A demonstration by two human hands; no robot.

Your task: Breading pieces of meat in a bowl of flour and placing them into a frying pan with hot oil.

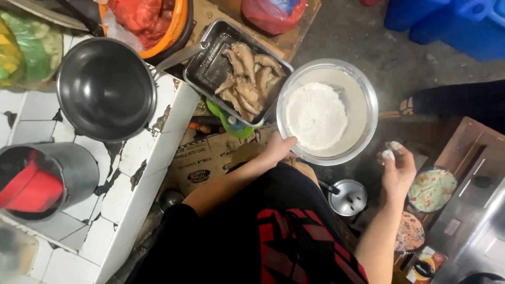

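Your left hand (277, 149) grips the near rim of the steel bowl (363, 89), thumb hooked over the edge; inside it lies a mound of white flour (315, 115). Your right hand (398, 169) hangs just beside the bowl, apart from it, its floured fingertips (389, 153) bunched loosely together and holding nothing. Beyond your left hand, a metal tray (208, 66) of fish pieces (246, 79) touches the bowl. Further left, a dark pan (105, 89) rests on the tiled desk (137, 168).

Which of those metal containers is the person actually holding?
The round steel bowl of white flour: the left hand grips its rim. The rectangular tray of fish pieces and the dark pan sit untouched.
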